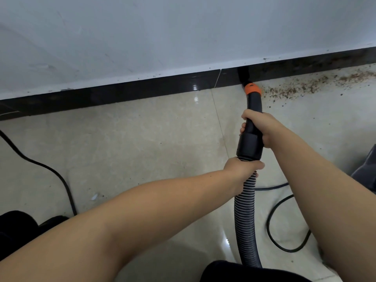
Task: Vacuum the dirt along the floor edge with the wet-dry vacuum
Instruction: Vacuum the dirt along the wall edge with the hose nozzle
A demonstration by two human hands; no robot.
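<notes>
Along the left of the floor a black power cord (50, 171) trails across the tile, and a second loop of cord (284, 231) lies near the hose further right; either could likely catch a foot or snag the hose as the work shifts sideways. The nozzle (245, 77) sits pressed against the dark baseboard (142, 86), and if it is dragged too fast or lifted, I judge it would scatter the loose grains rather than draw them in. The left hand (242, 167) is curled round the ribbed hose (245, 210) just below the black cuff, gripping it. The right hand (258, 127) is wrapped tightly round the black wand (254, 104), just below its orange collar (253, 88). To the right of the nozzle, the dirt (305, 86) lies as a brown speckled band along the floor edge, running on toward the right side of the view, not yet picked up.
</notes>
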